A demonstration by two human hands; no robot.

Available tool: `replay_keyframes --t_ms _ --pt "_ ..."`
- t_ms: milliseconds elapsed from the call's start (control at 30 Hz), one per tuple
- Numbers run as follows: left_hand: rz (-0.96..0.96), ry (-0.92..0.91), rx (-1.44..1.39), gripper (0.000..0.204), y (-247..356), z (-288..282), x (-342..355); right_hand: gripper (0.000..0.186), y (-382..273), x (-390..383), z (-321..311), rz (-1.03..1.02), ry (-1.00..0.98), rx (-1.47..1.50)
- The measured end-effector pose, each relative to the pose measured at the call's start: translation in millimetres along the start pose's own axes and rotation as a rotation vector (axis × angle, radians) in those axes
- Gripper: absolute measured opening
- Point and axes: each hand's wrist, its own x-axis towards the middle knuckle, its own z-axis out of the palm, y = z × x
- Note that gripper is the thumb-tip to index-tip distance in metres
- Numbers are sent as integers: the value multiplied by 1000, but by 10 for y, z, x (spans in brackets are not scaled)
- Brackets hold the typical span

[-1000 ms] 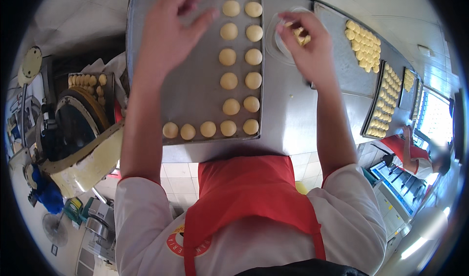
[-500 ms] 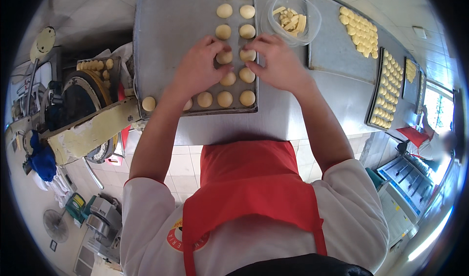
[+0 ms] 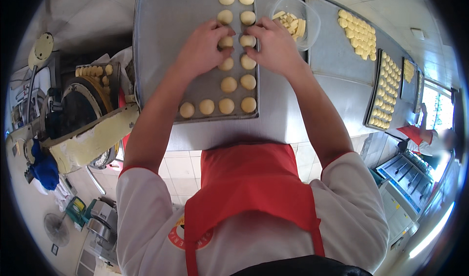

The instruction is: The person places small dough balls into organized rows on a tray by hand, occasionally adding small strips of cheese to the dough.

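Two columns of pale round dough balls run along the right side of a large metal baking tray [image 3: 166, 17]. My left hand [image 3: 207, 49] curls its fingers and thumb around a dough ball [image 3: 225, 42] in the left column. Level with it, my right hand [image 3: 274, 46] closes in the same way around a dough ball [image 3: 247, 40] in the right column. Both balls rest on the tray. Nearer me, a row of several dough balls [image 3: 226, 106] follows the front edge; my left forearm hides the tray's near left corner.
Right of the tray stands a clear plastic tub [image 3: 312, 29] of pale yellow sticks. Beyond it lie a tray with clustered dough pieces [image 3: 359, 34] and a tray of dough balls [image 3: 385, 90]. A machine [image 3: 73, 105] stands at the left. Another person [image 3: 422, 132] is at the far right.
Both hands have moved one row farther from me, from one pair of dough balls to the pair beyond. In the picture, the tray and its dough balls sit slightly lower.
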Motion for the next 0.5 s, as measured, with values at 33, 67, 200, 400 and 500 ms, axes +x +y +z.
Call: replay_keyframes --t_ms 33,67,200,400,500 --pt "24 97 -13 41 5 -39 37 39 21 20 -4 -22 30 22" --pt "47 194 -25 41 3 -90 75 40 67 84 -27 -21 79 36" --pt "110 264 55 40 -118 -211 411 40 232 432 16 -39 138 11" --pt "-32 51 -151 40 -241 -99 507 37 221 590 -23 1 -35 -33" --pt "9 -5 -23 41 -325 -76 533 35 244 552 38 -19 -34 -32"
